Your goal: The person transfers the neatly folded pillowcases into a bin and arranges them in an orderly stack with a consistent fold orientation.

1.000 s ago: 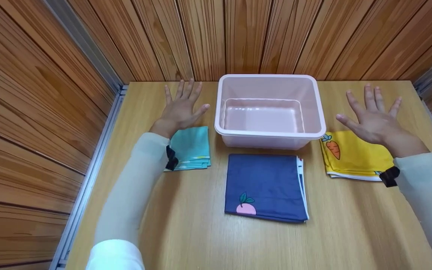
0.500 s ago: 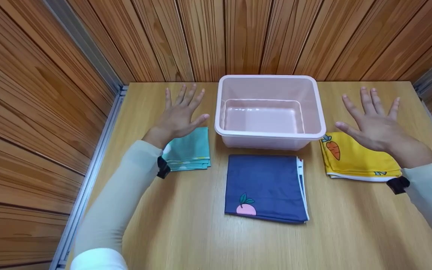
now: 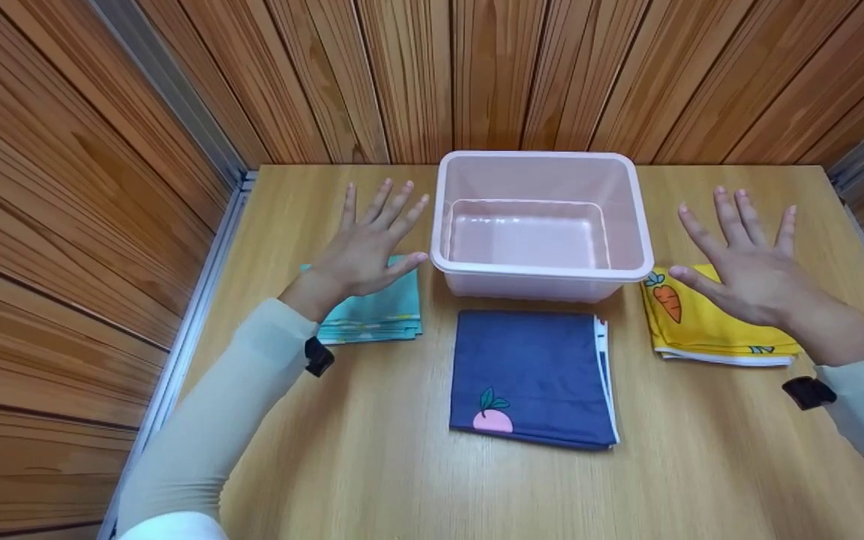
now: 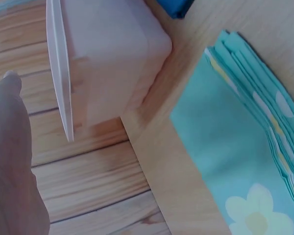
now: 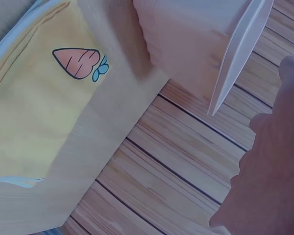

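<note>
My left hand (image 3: 364,251) is held with fingers spread above a folded teal cloth (image 3: 372,311), hiding part of it. In the left wrist view that teal cloth (image 4: 225,132) shows stacked layers and a pale flower print. Fingers splayed, my right hand (image 3: 751,274) hovers over a folded yellow cloth (image 3: 717,322) printed with a carrot. Neither hand holds anything. Between them stands a pale pink plastic bin (image 3: 541,281) with nothing inside. A folded navy cloth (image 3: 529,360) with a pink fruit print lies in front of the bin.
The wooden table (image 3: 432,487) meets a wood-plank wall (image 3: 488,75) just behind the bin. Another plank wall (image 3: 49,262) rises on the left, with a metal rail (image 3: 177,352) along the table's left edge.
Both hands have drawn back slightly toward the person, fingers still spread. The cloths and the bin stay in place.
</note>
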A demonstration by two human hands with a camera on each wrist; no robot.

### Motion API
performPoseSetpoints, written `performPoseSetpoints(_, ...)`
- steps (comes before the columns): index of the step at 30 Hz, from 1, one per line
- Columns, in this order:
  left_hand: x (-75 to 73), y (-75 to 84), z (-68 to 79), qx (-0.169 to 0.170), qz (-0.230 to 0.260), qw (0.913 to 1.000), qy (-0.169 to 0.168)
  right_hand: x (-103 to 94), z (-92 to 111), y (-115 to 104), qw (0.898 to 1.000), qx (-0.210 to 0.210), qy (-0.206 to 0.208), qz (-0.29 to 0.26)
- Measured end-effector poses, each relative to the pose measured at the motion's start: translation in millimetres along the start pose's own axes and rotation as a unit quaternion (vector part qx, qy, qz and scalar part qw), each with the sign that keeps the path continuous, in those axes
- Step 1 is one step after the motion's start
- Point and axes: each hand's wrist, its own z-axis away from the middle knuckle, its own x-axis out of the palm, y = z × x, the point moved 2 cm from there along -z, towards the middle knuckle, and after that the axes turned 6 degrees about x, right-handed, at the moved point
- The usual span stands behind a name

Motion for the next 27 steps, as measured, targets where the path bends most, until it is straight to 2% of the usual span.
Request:
performPoseSetpoints(6, 0.1, 13.9, 6.3, 0.029, 0.0, 0.9995, 0.012, -0.2, 8.3, -8.4, 1.0, -0.016, 0.014, 0.001)
performPoseSetpoints(17, -1.9, 29.2, 19.4, 0.071, -0.016, 0.9972, 0.017, 1.9, 18.9, -22.1, 0.998, -0.051, 0.032, 0.017)
performPoseSetpoints(27, 5.6, 46.1, 27.6, 0.1, -0.009, 0.9943, 0.037, 7.9, 28.9, -38.8, 0.996, -0.075, 0.043, 0.014)
